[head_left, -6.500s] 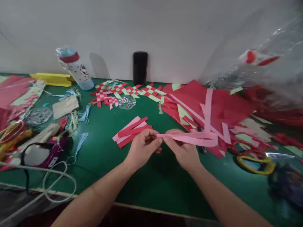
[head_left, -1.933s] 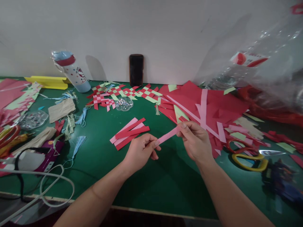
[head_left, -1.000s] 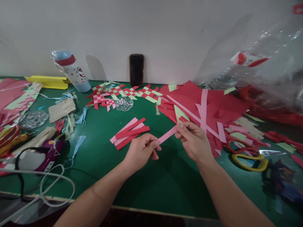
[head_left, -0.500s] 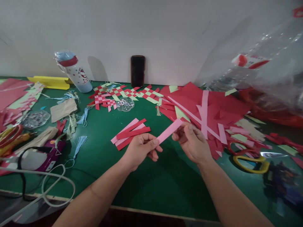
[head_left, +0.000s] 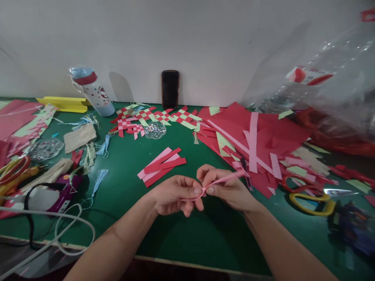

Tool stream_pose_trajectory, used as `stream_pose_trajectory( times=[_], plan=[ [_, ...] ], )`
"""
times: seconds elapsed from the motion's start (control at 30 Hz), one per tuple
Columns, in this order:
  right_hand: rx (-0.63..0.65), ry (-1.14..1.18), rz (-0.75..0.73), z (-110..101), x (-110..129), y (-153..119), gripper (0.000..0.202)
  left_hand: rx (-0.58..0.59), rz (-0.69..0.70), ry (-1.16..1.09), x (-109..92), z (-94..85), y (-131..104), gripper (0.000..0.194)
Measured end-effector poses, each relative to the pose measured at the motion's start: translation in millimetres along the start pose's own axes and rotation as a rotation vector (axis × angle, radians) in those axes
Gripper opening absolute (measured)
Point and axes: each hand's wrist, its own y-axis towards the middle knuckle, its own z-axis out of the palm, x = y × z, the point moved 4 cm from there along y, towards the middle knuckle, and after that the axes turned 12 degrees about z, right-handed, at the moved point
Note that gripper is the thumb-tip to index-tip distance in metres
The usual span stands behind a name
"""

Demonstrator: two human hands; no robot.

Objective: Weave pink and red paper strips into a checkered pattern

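Note:
Above the middle of the green table a pink paper strip [head_left: 227, 178] is pinched between both hands and seen nearly edge-on. My left hand [head_left: 175, 194] grips one end between thumb and fingers. Close beside it, my right hand [head_left: 227, 189] pinches the same strip near its middle, the far end sticking out to the right past the knuckles. Just beyond my left hand lies a small fan of red and pink paper strips [head_left: 162, 164]. Part of the held strip is hidden behind my fingers.
Red paper sheets [head_left: 234, 125] with loose strips spread at the right, near scissors [head_left: 315, 203]. Woven checkered pieces [head_left: 164, 116] and a dish of gems [head_left: 155, 130] lie behind. A bottle [head_left: 95, 93] and a phone [head_left: 170, 89] stand by the wall; tassels, tape-like yellow card and cables lie left.
Both hands have come closer together and lower. The pink strip has turned from showing its flat face to nearly edge-on, and my right hand has shifted its grip inward along it.

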Motion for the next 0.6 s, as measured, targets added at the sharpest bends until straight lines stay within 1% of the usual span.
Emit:
stream_pose_trajectory(
  times=[0.07, 0.1, 0.23, 0.3, 0.4, 0.47, 0.6],
  plan=[
    [-0.05, 0.066, 0.046, -2, -2, 1, 0.014, -0.028, 0.028, 0.031, 1, 1.0, 1, 0.03],
    [-0.098, 0.094, 0.073, -5, -4, 1, 0.015, -0.062, 0.056, 0.068, 2, 0.5, 2, 0.032],
    [-0.338, 0.141, 0.134, -16, -9, 2, 0.023, -0.233, 0.252, 0.334, -3, -4.4, 4, 0.04],
    [-0.41, 0.15, 0.13, -20, -10, 2, 0.025, -0.262, 0.312, 0.414, -6, -4.2, 4, 0.046],
    [-0.455, 0.165, 0.111, -22, -10, 4, 0.025, -0.258, 0.323, 0.44, -7, -2.0, 5, 0.055],
    [-0.484, 0.173, 0.096, -22, -9, 4, 0.026, -0.265, 0.335, 0.485, -6, -1.6, 6, 0.053],
    [-0.522, 0.179, 0.074, -21, -9, 4, 0.027, -0.329, 0.382, 0.666, -3, -6.0, 7, 0.033]
  ],
)
